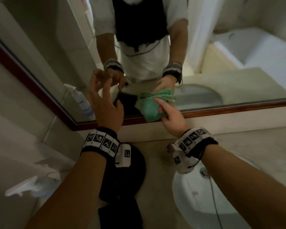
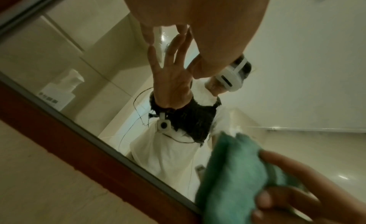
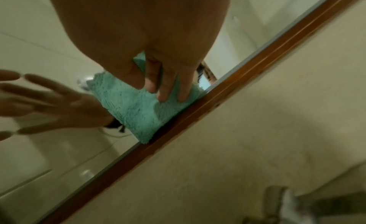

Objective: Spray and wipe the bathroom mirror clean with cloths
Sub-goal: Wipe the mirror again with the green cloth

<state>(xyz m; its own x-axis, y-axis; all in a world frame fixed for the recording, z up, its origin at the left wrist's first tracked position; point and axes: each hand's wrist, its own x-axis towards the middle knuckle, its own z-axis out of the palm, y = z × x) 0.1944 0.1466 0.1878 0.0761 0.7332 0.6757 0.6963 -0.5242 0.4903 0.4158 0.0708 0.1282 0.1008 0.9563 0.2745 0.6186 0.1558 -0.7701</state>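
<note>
A: Right hand (image 1: pixel 170 118) at the bottom edge of the mirror (image 1: pixel 205 52). Fingers (image 3: pixel 168 88) curled onto a bunched green cloth (image 1: pixel 149 108), pressing it to the glass right above the frame (image 1: pixel 238 108).

B: Cloth touching the frame?

A: In the right wrist view its lower fold sits against the wood rail. So yes, touching, at the mirror's low centre.

B: Left hand?

A: Left hand (image 1: pixel 104 103) is just left of the cloth, fingers spread wide, holding nothing. Fingertips look to meet their reflection in the left wrist view, so probably resting on the glass; can't be sure.

B: How will the cloth handle?

A: Soft, fluffy pile, light, no stiffness. It wads up and folds over itself. My guess: it slips out of a flat palm on wet glass, so take it as a pad with fingers over the top fold and thumb under. Looks dry enough to drag, but dampness can't be read from here.

B: Anything else near the mirror?

A: A pump bottle (image 1: pixel 82 100) reflected at the mirror's lower left. Below the frame, on the surface (image 1: pixel 155 187), a dark cloth (image 1: pixel 122 176); a sink (image 1: pixel 196 204) to its right. No spray bottle that I can pick out.

B: Stage?

A: Wiping along the bottom edge, I'd judge. Glass itself is fragile; press evenly.
</note>
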